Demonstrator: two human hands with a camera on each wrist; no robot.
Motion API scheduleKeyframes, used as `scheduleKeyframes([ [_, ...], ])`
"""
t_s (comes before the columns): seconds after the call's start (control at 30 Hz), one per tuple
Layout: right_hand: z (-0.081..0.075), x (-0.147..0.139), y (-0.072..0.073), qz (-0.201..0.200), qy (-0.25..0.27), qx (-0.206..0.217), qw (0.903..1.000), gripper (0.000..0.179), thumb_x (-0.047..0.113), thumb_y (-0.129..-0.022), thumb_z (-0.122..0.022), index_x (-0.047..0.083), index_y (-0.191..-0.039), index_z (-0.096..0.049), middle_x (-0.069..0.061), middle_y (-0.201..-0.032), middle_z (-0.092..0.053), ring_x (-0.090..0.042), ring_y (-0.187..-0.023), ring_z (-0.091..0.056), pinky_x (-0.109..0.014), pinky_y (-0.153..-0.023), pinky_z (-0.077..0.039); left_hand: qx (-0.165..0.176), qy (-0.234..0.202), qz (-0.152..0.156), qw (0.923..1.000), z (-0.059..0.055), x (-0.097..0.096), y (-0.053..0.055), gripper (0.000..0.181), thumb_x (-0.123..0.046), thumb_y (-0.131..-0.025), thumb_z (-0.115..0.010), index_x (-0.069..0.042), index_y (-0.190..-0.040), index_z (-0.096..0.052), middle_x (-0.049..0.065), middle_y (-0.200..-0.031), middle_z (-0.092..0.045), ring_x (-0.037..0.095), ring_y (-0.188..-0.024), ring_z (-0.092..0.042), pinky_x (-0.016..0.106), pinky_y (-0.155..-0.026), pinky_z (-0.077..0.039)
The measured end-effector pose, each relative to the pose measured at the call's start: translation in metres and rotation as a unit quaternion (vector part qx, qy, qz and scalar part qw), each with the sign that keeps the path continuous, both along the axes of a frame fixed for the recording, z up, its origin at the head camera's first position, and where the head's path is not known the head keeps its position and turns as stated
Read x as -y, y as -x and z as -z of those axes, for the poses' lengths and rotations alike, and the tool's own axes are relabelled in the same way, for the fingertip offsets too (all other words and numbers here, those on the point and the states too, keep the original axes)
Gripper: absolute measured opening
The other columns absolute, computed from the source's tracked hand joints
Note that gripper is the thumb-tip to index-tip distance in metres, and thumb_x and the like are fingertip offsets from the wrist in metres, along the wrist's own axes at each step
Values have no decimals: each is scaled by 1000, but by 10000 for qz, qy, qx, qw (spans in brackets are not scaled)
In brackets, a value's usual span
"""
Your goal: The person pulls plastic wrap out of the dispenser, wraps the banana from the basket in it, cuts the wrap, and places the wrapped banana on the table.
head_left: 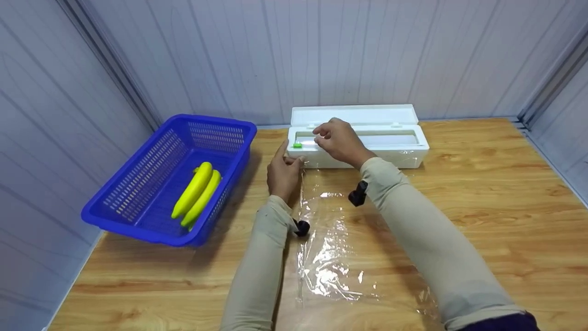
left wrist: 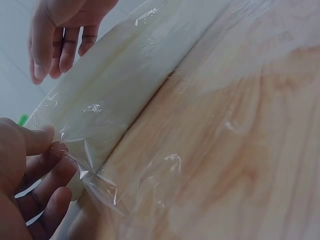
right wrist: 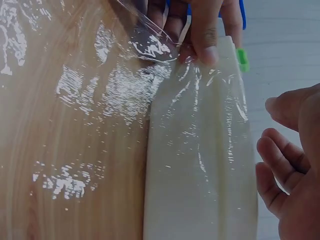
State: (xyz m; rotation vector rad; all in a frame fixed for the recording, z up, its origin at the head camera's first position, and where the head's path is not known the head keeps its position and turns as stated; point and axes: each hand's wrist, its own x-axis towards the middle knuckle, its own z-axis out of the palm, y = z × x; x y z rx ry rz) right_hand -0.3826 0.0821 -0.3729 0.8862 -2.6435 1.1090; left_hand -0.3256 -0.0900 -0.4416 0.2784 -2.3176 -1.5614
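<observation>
A blue basket (head_left: 151,184) with 2 bananas (head_left: 197,193) sits at the desk's (head_left: 482,207) left. Just right of it, the left hand (head_left: 283,174) pinches the cling film (head_left: 330,257) edge against the white dispenser (head_left: 363,138), likely to keep it taut. The right hand (head_left: 337,141), fingers loosely curled and holding nothing, hovers near the green cutter slider (head_left: 297,145). The film is clear, crinkled and glossy, spread from dispenser toward the person.
</observation>
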Motion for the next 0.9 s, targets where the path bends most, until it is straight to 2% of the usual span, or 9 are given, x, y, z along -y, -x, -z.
scheduleKeyframes([
  [0.27,6,3,0,1,-60,84,9999,23,12,-94,-67,-1,-112,-73,-17,-102,-63,-30,-98,-64,-40,-86,-52,-52,112,9,9999,-2,-1,0,68,-24,-90,-77,-21,-151,-47,-1,-83,-70,15,-76,-63,35,-69,-48],
  [0.7,11,23,-8,149,-335,-742,9966,22,15,-90,-67,3,-105,-77,-12,-95,-63,-26,-89,-62,-40,-78,-51,-17,191,-52,9998,1,-6,2,66,-25,-89,-76,-25,-150,-48,-5,-82,-70,13,-76,-64,35,-69,-47],
  [0.9,12,24,-8,129,-391,-834,9957,23,18,-90,-68,7,-108,-78,-12,-94,-62,-26,-87,-59,-42,-76,-48,-20,303,-88,9995,-1,-11,4,65,-24,-90,-74,-24,-149,-49,-3,-83,-71,14,-77,-64,36,-69,-48],
])
